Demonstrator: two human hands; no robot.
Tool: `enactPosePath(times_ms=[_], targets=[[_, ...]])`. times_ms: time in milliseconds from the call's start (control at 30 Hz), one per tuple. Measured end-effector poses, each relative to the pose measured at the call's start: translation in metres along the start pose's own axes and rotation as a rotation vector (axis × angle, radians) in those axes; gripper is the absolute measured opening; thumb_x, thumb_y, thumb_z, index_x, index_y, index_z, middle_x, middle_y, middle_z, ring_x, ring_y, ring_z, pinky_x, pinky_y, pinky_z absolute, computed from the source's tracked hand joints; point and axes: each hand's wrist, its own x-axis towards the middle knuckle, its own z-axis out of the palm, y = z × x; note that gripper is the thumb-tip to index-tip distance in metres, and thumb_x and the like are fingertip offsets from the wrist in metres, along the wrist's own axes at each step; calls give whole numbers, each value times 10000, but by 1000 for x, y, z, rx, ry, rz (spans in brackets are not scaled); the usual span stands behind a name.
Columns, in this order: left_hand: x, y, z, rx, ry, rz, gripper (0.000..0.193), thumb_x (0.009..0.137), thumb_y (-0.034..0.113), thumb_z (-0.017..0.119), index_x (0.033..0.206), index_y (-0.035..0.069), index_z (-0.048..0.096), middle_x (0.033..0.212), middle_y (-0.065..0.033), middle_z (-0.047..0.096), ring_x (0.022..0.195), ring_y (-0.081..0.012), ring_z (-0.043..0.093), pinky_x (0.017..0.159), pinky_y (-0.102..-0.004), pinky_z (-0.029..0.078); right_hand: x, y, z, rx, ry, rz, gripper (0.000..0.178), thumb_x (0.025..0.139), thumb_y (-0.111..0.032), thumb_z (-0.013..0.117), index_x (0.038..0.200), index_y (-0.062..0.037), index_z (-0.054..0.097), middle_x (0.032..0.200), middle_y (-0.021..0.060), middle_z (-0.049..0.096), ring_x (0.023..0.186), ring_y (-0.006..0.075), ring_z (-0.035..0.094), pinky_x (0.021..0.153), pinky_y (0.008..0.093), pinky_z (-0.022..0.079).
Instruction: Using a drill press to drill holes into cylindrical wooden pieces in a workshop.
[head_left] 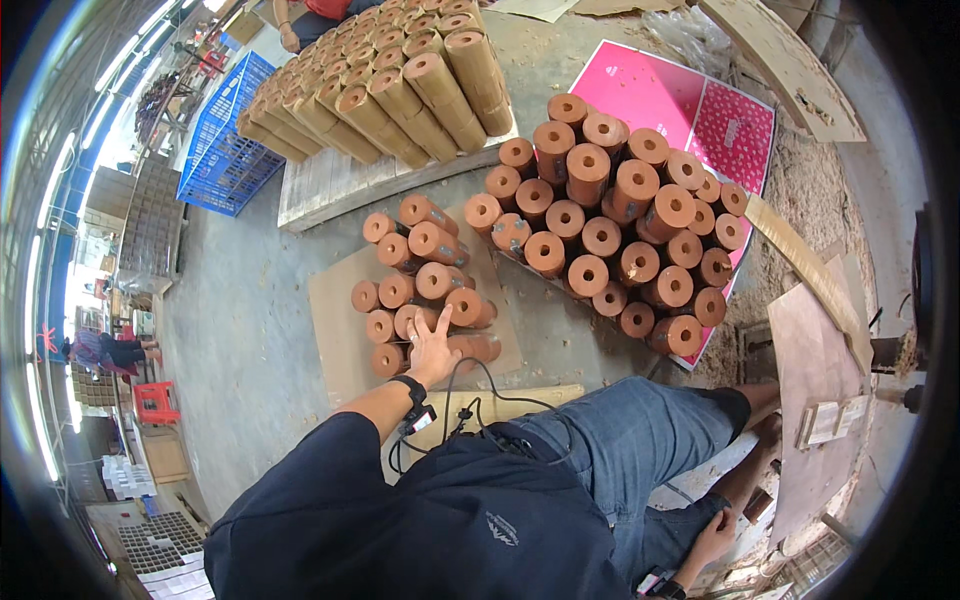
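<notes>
My left hand (pixel 430 347) reaches into a small group of reddish-brown cylinders with centre holes. Its fingers are spread, the fingertips touching the top of one cylinder (pixel 464 307) at the group's right side. Other cylinders of the same kind (pixel 396 290) stand around it on a flat cardboard sheet (pixel 335 300). Down at the lower right, my right hand (pixel 714 540) rests on my bent knee, fingers loosely extended and nothing visible in them. Dark cables hang near my left wrist.
A larger cluster of brown cylinders (pixel 601 236) stands on a pink printed sheet (pixel 640 85). Tan-wrapped cylinders (pixel 432 85) fill a pallet (pixel 340 185) behind, beside a blue crate (pixel 225 130). Thin boards (pixel 815 400) stand at the right; another person's arm shows at the top.
</notes>
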Motion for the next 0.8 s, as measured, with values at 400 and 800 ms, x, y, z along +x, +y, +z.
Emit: enactPosePath(times_ms=[400, 800], targets=[[4, 0, -6, 149, -96, 135, 865, 748, 201, 729, 1468, 326, 267, 1481, -311, 145, 1285, -623, 243, 960, -552, 483, -1, -6, -2, 13, 1, 45, 262, 911, -188, 564, 1067, -10, 676, 1050, 165, 686, 971, 349, 637, 849, 400, 492], [14, 1, -17, 90, -34, 105, 720, 686, 219, 760, 1336, 136, 462, 1512, -235, 161, 1316, -505, 307, 1025, -512, 428, -4, -7, 2, -17, 154, 13, 166, 839, -158, 626, 970, -75, 686, 950, 124, 682, 901, 336, 597, 805, 428, 470]])
